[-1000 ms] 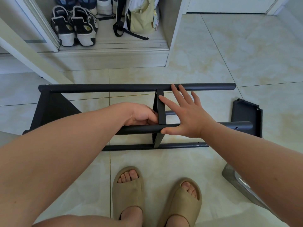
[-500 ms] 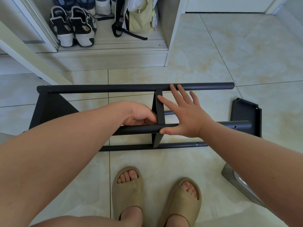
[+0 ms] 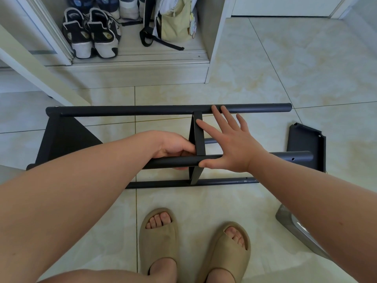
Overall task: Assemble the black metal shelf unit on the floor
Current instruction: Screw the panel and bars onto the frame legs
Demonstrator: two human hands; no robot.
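The black metal shelf frame (image 3: 126, 110) lies on its side on the tiled floor, long round tubes running left to right. A flat black shelf panel (image 3: 199, 137) stands crosswise between the tubes near the middle. My left hand (image 3: 173, 146) has its fingers curled around the near upper tube (image 3: 173, 162), right against that panel. My right hand (image 3: 230, 141) is spread flat, fingers straight, pressing on the panel's right side with the thumb on the tube. A black end panel (image 3: 61, 137) closes the frame's left end. A loose black panel (image 3: 306, 144) lies at the right end.
An open cupboard with sneakers (image 3: 91, 35) and a pale green bag (image 3: 175, 23) stands behind the frame. A grey metal piece (image 3: 293, 223) lies on the floor at the right. My feet in tan slippers (image 3: 159, 237) stand just in front of the frame.
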